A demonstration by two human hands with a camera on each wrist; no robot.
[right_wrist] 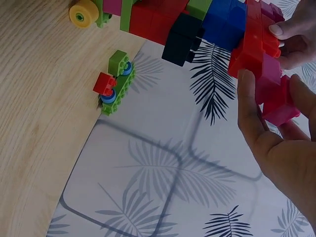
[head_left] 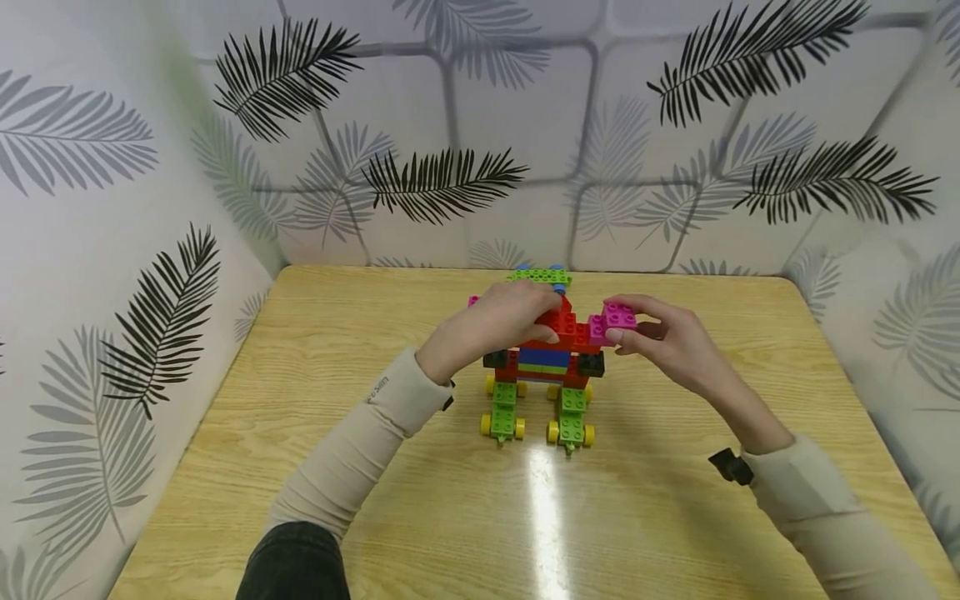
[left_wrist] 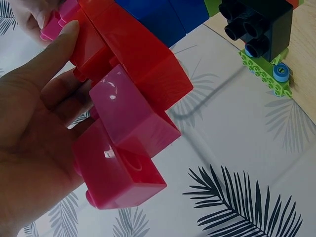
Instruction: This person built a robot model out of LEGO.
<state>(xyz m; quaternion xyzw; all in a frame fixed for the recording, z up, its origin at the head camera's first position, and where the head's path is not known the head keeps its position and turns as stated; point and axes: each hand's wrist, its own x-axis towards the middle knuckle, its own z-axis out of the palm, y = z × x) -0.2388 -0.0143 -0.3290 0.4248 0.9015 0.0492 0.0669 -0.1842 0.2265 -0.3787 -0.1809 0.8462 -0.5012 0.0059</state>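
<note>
A figure of toy building bricks stands upright on green wheeled bases with yellow wheels. Its body is blue, red and green, with a black brick jutting out on each side. My left hand grips the red top part, with the thumb against a red brick in the left wrist view. Stepped pink bricks stick out beside that palm. At the figure's right end, my right hand pinches pink bricks between thumb and fingers. These pink bricks sit against the red row.
Behind the figure, near the table's back edge, is a green wheeled base with blue wheels and a red and a green brick on it. The wooden table meets a leaf-patterned wall at the back.
</note>
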